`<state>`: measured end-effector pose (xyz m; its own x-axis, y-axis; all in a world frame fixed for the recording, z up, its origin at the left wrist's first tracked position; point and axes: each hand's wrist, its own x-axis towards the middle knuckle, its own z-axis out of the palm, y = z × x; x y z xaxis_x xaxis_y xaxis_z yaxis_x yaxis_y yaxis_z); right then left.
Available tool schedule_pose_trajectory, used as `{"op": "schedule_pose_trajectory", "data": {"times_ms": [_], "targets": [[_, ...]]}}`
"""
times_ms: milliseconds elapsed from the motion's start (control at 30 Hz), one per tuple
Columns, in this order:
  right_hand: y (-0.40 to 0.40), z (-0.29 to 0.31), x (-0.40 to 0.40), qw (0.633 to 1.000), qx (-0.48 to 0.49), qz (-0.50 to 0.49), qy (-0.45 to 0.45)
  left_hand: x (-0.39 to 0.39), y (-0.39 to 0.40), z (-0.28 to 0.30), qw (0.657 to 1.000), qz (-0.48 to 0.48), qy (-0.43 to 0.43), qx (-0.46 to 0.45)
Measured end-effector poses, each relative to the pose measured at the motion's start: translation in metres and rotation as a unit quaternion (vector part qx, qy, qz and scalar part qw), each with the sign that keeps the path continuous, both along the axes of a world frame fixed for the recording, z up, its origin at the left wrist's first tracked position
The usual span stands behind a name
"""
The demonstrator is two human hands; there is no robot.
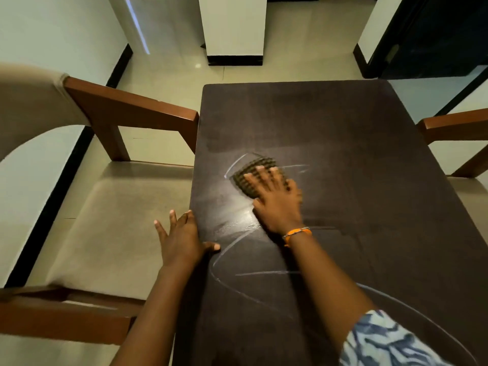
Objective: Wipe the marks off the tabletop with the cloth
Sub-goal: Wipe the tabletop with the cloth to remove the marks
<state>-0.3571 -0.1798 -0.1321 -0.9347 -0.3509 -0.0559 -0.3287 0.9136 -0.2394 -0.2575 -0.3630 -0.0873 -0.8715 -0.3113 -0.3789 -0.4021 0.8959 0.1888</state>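
Cloth (252, 171) under flat open R hand (274, 199) mid-tabletop (343, 133); L hand (182, 236) open, on left edge.

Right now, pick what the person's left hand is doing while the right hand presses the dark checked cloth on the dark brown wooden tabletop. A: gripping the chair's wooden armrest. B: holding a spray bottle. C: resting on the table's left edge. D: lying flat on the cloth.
C: the left hand rests open on the left edge of the dark brown wooden tabletop, thumb on top, while the right hand presses the dark checked cloth.
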Motion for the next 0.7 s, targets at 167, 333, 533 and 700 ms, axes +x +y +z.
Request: {"op": "schedule_pose_trajectory", "data": {"times_ms": [167, 333, 533, 700], "targets": [[0.092, 0.003, -0.032, 0.979, 0.016, -0.205, 0.009, 0.0, 0.004, -0.003, 1.0, 0.0, 0.017, -0.026], [0.054, -0.001, -0.034, 0.948, -0.013, -0.316, 0.017, 0.0, 0.003, -0.004, 0.999, -0.023, 0.012, -0.047], [-0.074, 0.0, -0.02, 0.992, -0.027, -0.119, -0.002, -0.001, 0.006, -0.002, 0.996, -0.038, -0.009, -0.076], [-0.111, 0.002, -0.007, 0.998, -0.028, 0.055, -0.014, -0.013, 0.007, 0.008, 0.991, -0.051, -0.039, -0.115]]}}
